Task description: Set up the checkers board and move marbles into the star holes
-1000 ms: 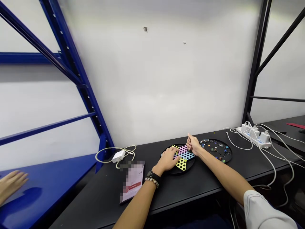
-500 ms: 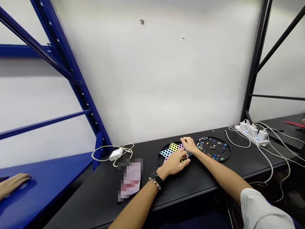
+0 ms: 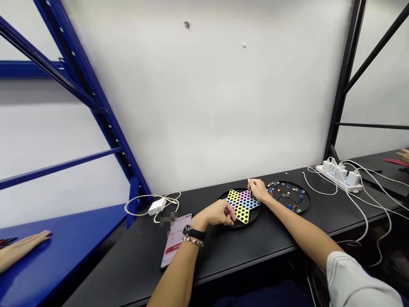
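A round black board point(image 3: 234, 224) with a star of yellow, pink and blue holed fields point(image 3: 243, 203) lies on the black table point(image 3: 255, 247). My left hand point(image 3: 219, 214), with a watch and a bead bracelet at the wrist, grips the board's near left rim with curled fingers. My right hand point(image 3: 258, 189) rests at the board's far right edge, fingers pinched together; what they hold is too small to see. Just right of it sits a round black tray point(image 3: 289, 196) with several coloured marbles.
A phone point(image 3: 176, 240) lies left of the board, a white charger with coiled cable point(image 3: 155, 206) behind it. A power strip with plugs and white cables point(image 3: 340, 179) is at the right. Blue shelving point(image 3: 64, 247) stands left, with another person's hand point(image 3: 22, 247) on it.
My left hand has slid off the star's surface to the board's near left rim. My right hand dipped toward the board and is back at its far right edge. The star has turned.
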